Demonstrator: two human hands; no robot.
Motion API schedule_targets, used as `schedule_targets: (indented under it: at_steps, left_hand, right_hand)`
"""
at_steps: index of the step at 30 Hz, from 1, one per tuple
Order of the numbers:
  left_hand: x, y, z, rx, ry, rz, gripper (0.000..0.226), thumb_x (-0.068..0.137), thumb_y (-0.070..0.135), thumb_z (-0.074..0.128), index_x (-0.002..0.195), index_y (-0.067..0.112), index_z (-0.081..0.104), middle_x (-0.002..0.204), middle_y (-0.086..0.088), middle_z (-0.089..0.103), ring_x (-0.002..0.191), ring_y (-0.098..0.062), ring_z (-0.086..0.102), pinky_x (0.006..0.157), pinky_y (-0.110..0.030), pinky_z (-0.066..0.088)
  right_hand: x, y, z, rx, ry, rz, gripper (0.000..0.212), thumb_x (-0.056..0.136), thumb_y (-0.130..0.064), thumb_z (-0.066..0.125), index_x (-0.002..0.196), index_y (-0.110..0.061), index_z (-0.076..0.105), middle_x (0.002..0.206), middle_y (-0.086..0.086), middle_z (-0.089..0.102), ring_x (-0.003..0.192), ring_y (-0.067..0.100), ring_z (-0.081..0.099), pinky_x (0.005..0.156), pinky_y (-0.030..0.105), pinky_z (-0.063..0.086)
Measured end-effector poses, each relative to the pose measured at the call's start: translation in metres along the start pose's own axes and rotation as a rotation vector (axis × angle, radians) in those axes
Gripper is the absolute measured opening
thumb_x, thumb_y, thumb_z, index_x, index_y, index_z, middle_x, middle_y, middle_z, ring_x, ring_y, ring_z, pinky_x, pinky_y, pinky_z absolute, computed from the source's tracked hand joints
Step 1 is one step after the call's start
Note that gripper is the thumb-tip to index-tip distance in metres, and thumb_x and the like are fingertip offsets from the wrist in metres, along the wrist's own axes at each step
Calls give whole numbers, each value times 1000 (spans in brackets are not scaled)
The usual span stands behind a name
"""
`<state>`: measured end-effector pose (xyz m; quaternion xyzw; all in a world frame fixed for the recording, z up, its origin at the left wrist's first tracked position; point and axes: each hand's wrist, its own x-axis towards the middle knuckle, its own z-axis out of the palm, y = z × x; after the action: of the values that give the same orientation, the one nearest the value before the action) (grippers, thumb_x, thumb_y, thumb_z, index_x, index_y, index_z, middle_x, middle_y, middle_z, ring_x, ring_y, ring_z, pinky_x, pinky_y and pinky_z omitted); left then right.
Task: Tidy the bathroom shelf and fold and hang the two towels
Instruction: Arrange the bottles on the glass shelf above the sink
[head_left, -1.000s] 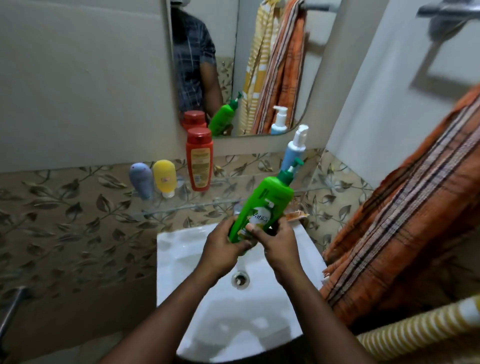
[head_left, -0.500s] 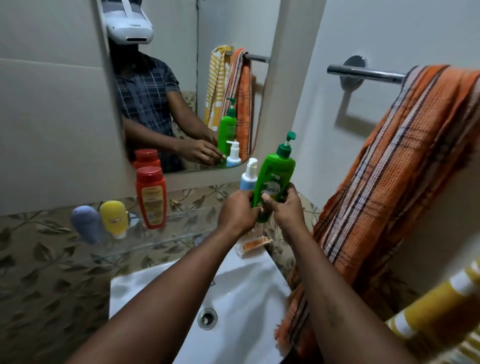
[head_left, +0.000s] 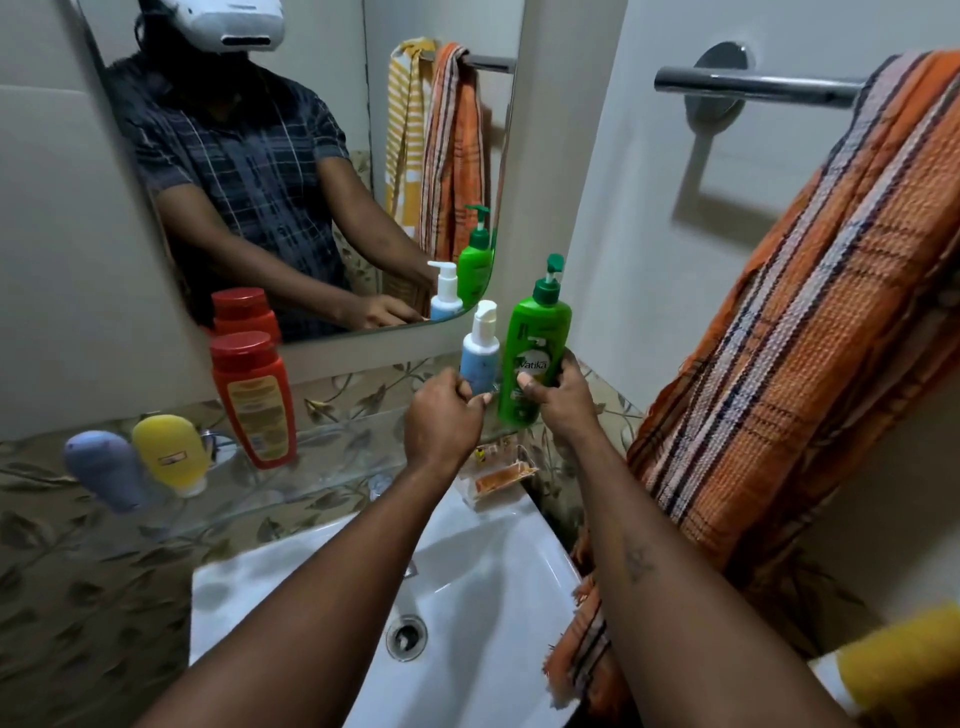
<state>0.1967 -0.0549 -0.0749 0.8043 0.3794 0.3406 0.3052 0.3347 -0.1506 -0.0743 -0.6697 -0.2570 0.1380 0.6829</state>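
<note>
A green bottle (head_left: 535, 358) with a dark green pump and a white Vatika label is held upright at the right end of the shelf (head_left: 332, 452), just right of a blue bottle (head_left: 480, 358). Its lower body is gripped by the right hand (head_left: 563, 405). The left hand (head_left: 441, 421) is curled at the blue bottle's base; whether that is gripped cannot be told

Seen from the head, facing forward and down, close over sink (head_left: 467, 597), toward shelf (head_left: 332, 447) and mirror (head_left: 441, 130).
</note>
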Motion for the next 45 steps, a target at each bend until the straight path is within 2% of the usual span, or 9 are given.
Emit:
schedule_targets:
  at_steps: [3,7,14,19,28,32,36,41,45]
  left_hand:
    - [13,-7,4,-25,-48,24,47,78,40,87,104,22,52,108,-1,59,98,-22,57,76,-36,44]
    - [26,-6,10,-43,-171,51,79,73,38,93,137,21,49,132,-6,58,120,-27,57,93,-40,49]
    - [28,-8,13,-63,-161,35,47,82,28,81,123,25,57,118,-1,69,101,-24,64,76,-35,46]
    - [27,-15,6,-38,-168,47,52,79,30,82,125,27,58,118,0,70,102,-25,66,83,-43,57]
    - [31,-21,0,-25,-176,50,50,82,29,82,125,22,58,120,-3,69,104,-26,64,78,-36,48]
    - [29,-25,1,-14,-186,38,60,82,33,86,132,22,56,125,-4,70,110,-28,65,83,-38,52]
    - [24,-27,5,6,-176,17,66,79,37,89,133,24,54,127,-2,70,112,-26,66,89,-44,56]
    - [22,-25,7,38,-158,2,63,79,39,88,131,24,55,125,-1,70,109,-25,67,85,-43,56]
    - [19,-26,6,30,-141,-6,64,77,41,89,127,22,55,122,-3,71,106,-27,67,83,-42,56]
  right_hand:
    - [7,3,-1,21,-37,-21,55,89,6,73,138,-10,53,125,6,70,105,11,69,86,25,58]
    - [14,10,-3,34,-63,-18,55,91,8,69,140,-9,51,129,9,68,109,13,69,87,25,58]
    - [22,9,-1,19,-143,17,46,94,7,66,134,-12,55,122,3,71,108,14,69,91,27,58]
    - [25,12,2,5,-187,30,48,95,4,67,138,-11,54,128,6,70,118,20,66,102,38,54]
    - [18,6,5,61,-197,61,63,81,-15,75,140,-13,53,136,11,68,129,34,62,111,57,49]
    - [10,8,4,108,-162,81,75,78,-6,77,147,-12,47,138,13,64,131,33,61,107,52,53]
    - [-2,5,5,147,76,70,75,88,6,75,153,-10,41,139,8,58,127,23,58,108,42,52]
    - [-29,9,20,47,372,-25,51,87,-8,80,130,-20,56,114,-1,67,104,19,68,94,33,58]
    - [-51,18,30,-95,313,-117,43,85,-11,82,120,-23,60,103,-1,68,92,16,67,83,22,57]
